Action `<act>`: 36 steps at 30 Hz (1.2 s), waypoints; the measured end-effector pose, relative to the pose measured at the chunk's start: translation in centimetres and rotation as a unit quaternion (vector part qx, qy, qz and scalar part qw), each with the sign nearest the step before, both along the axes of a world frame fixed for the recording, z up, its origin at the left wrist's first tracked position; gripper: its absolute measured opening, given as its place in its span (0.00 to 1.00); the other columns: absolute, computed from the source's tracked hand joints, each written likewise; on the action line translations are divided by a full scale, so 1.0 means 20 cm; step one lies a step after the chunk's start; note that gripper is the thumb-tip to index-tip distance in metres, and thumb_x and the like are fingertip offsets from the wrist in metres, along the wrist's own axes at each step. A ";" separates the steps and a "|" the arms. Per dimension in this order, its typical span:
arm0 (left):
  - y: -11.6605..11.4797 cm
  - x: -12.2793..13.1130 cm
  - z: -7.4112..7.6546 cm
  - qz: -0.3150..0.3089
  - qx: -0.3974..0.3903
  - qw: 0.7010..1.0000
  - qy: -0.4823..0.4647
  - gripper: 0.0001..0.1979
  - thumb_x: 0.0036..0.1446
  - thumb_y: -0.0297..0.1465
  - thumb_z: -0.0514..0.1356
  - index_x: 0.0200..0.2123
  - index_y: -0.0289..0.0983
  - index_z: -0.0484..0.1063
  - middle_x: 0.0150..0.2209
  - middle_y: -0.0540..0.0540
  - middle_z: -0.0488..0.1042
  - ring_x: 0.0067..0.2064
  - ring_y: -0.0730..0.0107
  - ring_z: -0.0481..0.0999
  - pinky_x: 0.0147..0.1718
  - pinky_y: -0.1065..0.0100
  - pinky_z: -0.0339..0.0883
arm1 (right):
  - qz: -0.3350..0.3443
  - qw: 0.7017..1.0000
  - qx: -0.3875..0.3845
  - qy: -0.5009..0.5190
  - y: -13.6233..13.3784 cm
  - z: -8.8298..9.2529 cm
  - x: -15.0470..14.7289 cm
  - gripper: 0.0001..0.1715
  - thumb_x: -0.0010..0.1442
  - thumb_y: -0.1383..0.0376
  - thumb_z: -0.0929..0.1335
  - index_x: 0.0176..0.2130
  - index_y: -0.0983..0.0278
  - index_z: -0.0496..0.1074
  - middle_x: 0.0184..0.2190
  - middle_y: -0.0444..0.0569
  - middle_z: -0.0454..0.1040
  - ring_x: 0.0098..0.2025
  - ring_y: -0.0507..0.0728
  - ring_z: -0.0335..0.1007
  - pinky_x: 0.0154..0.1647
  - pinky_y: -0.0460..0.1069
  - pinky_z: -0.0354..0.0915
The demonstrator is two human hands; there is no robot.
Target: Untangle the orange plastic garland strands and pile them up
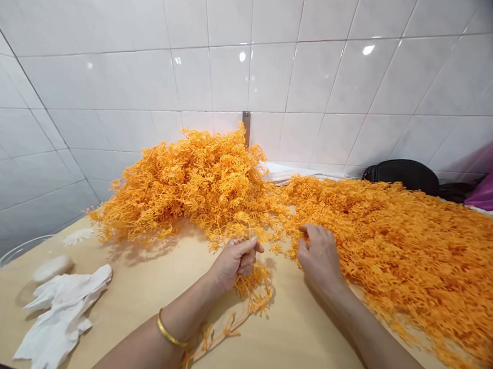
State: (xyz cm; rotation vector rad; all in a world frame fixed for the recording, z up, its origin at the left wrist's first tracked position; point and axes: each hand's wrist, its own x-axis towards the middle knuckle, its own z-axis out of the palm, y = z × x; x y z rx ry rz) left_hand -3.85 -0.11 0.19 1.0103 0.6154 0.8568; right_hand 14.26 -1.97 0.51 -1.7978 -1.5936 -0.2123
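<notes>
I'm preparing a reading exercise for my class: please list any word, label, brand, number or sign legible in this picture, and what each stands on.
None: no readable text shows anywhere.
Orange foliage: no tag or print visible.
Wall tiles: no lettering, only grout lines and light reflections.
Black case: no brand can be made out.
Purple plastic: too blurred to tell.
Gold bracelet: any marks would be too small to read.

Left sprig heap (192, 182), right sprig heap (423, 247) on table (136, 289) — pouch (405, 175) behind the latter.
</notes>
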 end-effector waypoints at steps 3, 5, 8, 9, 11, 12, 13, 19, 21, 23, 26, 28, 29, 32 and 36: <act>0.00 0.00 0.00 0.003 0.009 1.000 0.015 0.16 0.51 0.40 0.53 0.22 0.32 0.65 0.11 0.58 0.44 0.13 0.84 0.40 0.14 0.74 0.35 | 0.000 0.996 -0.047 -0.071 -0.01 0.00 -0.01 0.12 0.51 0.72 0.57 0.32 0.65 0.67 0.31 0.52 0.67 0.37 0.58 0.57 0.37 0.51 0.52; 0.00 0.01 0.00 0.001 0.003 1.000 0.018 0.16 0.51 0.40 0.52 0.22 0.33 0.64 0.10 0.58 0.45 0.12 0.84 0.41 0.14 0.74 0.36 | -0.004 0.994 -0.070 -0.085 -0.01 0.00 -0.02 0.12 0.53 0.71 0.57 0.32 0.64 0.67 0.29 0.51 0.67 0.36 0.58 0.57 0.36 0.50 0.51; 0.00 0.02 -0.01 -0.006 -0.005 1.000 0.015 0.15 0.51 0.40 0.52 0.23 0.33 0.64 0.10 0.57 0.51 0.12 0.83 0.46 0.14 0.74 0.39 | -0.003 0.993 -0.079 -0.088 -0.01 0.00 -0.03 0.10 0.54 0.68 0.58 0.30 0.64 0.66 0.28 0.50 0.67 0.34 0.57 0.58 0.34 0.50 0.50; 0.00 0.02 -0.01 -0.008 -0.003 1.000 0.016 0.15 0.51 0.40 0.52 0.23 0.33 0.64 0.10 0.56 0.53 0.12 0.83 0.48 0.14 0.74 0.40 | 0.006 0.994 -0.075 -0.081 -0.01 0.00 -0.03 0.09 0.54 0.67 0.58 0.28 0.64 0.66 0.27 0.50 0.67 0.34 0.57 0.58 0.33 0.50 0.50; -0.01 0.03 -0.02 -0.008 0.002 1.000 0.026 0.16 0.51 0.40 0.52 0.24 0.33 0.64 0.11 0.55 0.55 0.13 0.82 0.51 0.15 0.74 0.42 | 0.038 0.996 -0.057 -0.051 -0.01 0.00 -0.04 0.11 0.55 0.63 0.58 0.25 0.63 0.64 0.26 0.49 0.66 0.31 0.55 0.58 0.31 0.49 0.51; -0.01 0.03 -0.02 -0.008 0.005 0.999 0.032 0.16 0.51 0.41 0.51 0.24 0.33 0.65 0.12 0.55 0.55 0.13 0.82 0.52 0.15 0.75 0.43 | 0.058 0.997 -0.042 -0.028 -0.02 0.00 -0.05 0.13 0.56 0.62 0.58 0.23 0.63 0.63 0.25 0.48 0.65 0.29 0.55 0.57 0.30 0.49 0.51; -0.01 0.03 -0.02 -0.009 0.008 0.999 0.038 0.16 0.51 0.41 0.51 0.24 0.33 0.65 0.12 0.55 0.56 0.13 0.82 0.52 0.15 0.75 0.43 | 0.076 0.997 -0.027 0.002 -0.02 0.00 -0.06 0.15 0.57 0.61 0.57 0.22 0.63 0.62 0.23 0.47 0.64 0.28 0.54 0.57 0.29 0.48 0.51; -0.02 0.04 -0.02 -0.007 0.036 0.998 0.060 0.17 0.51 0.42 0.51 0.24 0.33 0.66 0.13 0.54 0.57 0.14 0.81 0.54 0.15 0.74 0.44 | 0.214 0.931 -0.060 0.289 -0.07 0.03 -0.16 0.21 0.53 0.52 0.61 0.18 0.64 0.60 0.15 0.40 0.56 0.18 0.49 0.51 0.19 0.45 0.47; -0.03 0.04 -0.01 -0.008 0.058 0.996 0.068 0.18 0.51 0.40 0.52 0.18 0.33 0.63 0.12 0.53 0.57 0.14 0.81 0.54 0.16 0.74 0.45 | 0.258 0.890 -0.080 0.368 -0.08 0.01 -0.20 0.20 0.49 0.51 0.64 0.19 0.64 0.61 0.15 0.40 0.58 0.18 0.48 0.51 0.18 0.44 0.48; -0.04 0.05 -0.01 -0.011 0.069 0.996 0.063 0.19 0.52 0.39 0.51 0.16 0.33 0.61 0.11 0.52 0.57 0.14 0.81 0.54 0.15 0.74 0.45 | 0.286 0.847 -0.087 0.439 -0.07 -0.01 -0.22 0.20 0.48 0.52 0.65 0.19 0.64 0.61 0.15 0.40 0.59 0.18 0.48 0.51 0.19 0.44 0.49; -0.04 0.06 0.00 -0.033 0.011 0.999 0.012 0.17 0.52 0.38 0.51 0.19 0.33 0.63 0.11 0.54 0.55 0.13 0.82 0.51 0.15 0.75 0.44 | 0.330 0.778 -0.107 0.523 -0.06 -0.02 -0.23 0.18 0.51 0.55 0.65 0.20 0.65 0.60 0.16 0.39 0.59 0.20 0.47 0.52 0.21 0.43 0.51; -0.04 0.06 0.00 -0.052 -0.055 0.997 -0.031 0.16 0.53 0.38 0.51 0.21 0.32 0.64 0.10 0.56 0.52 0.12 0.84 0.47 0.14 0.77 0.42 | 0.345 0.738 -0.116 0.569 -0.06 -0.02 -0.24 0.18 0.52 0.56 0.64 0.20 0.65 0.60 0.17 0.40 0.59 0.20 0.47 0.53 0.22 0.43 0.52; -0.04 0.06 0.00 -0.060 -0.086 0.993 -0.049 0.16 0.53 0.38 0.51 0.20 0.32 0.63 0.10 0.57 0.50 0.12 0.84 0.46 0.13 0.77 0.41 | 0.346 0.720 -0.117 0.591 -0.06 -0.02 -0.24 0.18 0.53 0.56 0.64 0.20 0.65 0.60 0.17 0.40 0.59 0.20 0.47 0.54 0.22 0.43 0.52; -0.04 0.06 0.00 -0.075 -0.141 0.982 -0.100 0.17 0.54 0.38 0.49 0.20 0.32 0.62 0.09 0.58 0.46 0.11 0.85 0.43 0.12 0.78 0.41 | 0.330 0.670 -0.107 0.656 -0.06 -0.01 -0.26 0.17 0.51 0.56 0.65 0.21 0.66 0.62 0.17 0.40 0.61 0.19 0.46 0.54 0.21 0.43 0.53; -0.05 0.07 0.01 -0.104 -0.167 0.969 -0.152 0.17 0.54 0.38 0.49 0.20 0.33 0.62 0.09 0.58 0.44 0.10 0.84 0.44 0.11 0.78 0.43 | 0.291 0.621 -0.101 0.721 -0.08 0.01 -0.30 0.18 0.48 0.55 0.67 0.19 0.66 0.62 0.14 0.39 0.58 0.15 0.45 0.50 0.16 0.42 0.51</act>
